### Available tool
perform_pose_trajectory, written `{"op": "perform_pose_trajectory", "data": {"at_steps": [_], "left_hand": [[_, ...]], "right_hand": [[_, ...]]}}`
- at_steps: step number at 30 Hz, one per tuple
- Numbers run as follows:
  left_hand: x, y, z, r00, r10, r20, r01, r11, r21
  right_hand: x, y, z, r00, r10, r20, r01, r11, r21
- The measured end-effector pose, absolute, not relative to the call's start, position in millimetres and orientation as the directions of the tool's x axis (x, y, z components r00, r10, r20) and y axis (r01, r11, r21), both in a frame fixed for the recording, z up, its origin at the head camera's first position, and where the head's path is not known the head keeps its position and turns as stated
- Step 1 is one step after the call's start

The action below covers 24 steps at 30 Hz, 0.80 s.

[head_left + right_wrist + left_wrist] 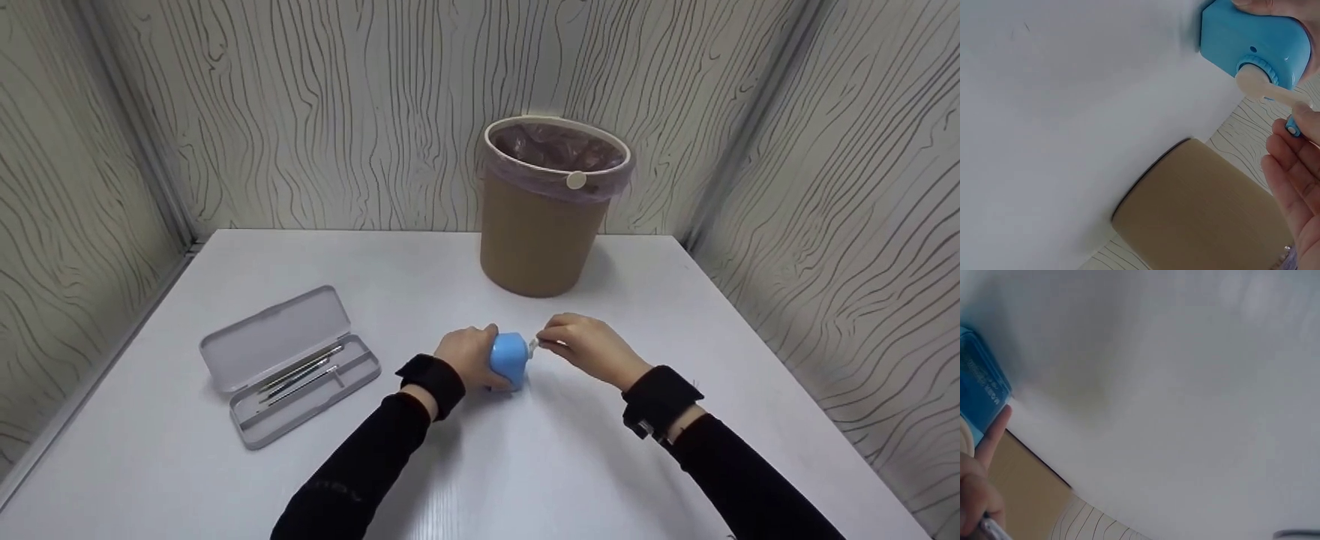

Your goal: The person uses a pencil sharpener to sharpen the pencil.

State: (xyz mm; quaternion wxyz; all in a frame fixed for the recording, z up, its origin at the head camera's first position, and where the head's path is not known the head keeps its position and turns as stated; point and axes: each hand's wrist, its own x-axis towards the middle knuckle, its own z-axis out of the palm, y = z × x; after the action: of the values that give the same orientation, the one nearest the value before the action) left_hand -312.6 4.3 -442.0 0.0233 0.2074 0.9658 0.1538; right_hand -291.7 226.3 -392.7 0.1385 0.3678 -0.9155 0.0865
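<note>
At centre of the head view, the left hand (466, 354) grips the blue sharpener (511, 359) standing on the white tabletop (525, 465), while the right hand (589, 346) pinches its crank handle (534, 345); in my judgement the body wants firm downward pressure so turning does not skid it. Left wrist view: the sharpener sits at the left edge, a finger alongside. Right wrist view, upper right: fingers (1292, 169) curl at the pale crank above the tan bin (1202, 208).
</note>
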Motion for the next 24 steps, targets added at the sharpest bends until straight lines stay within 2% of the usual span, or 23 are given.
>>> {"op": "perform_pose_trajectory", "data": {"at_steps": [6,14,24], "left_hand": [[-314.1,4.1,-443.9,-0.897,0.437,0.059,0.437,0.861,0.259],[-316.7,2.5,-449.6,-0.881,0.459,0.114,0.473,0.844,0.253],[-316.9,2.4,-447.8,-0.874,0.475,0.099,0.484,0.843,0.235]], "right_hand": [[-302.8,223.2,-391.4,-0.698,-0.630,0.340,-0.676,0.736,-0.025],[-318.2,216.4,-396.5,-0.736,-0.587,0.337,-0.637,0.769,-0.053],[-334.8,206.4,-420.3,-0.783,-0.548,0.295,-0.580,0.814,-0.029]]}}
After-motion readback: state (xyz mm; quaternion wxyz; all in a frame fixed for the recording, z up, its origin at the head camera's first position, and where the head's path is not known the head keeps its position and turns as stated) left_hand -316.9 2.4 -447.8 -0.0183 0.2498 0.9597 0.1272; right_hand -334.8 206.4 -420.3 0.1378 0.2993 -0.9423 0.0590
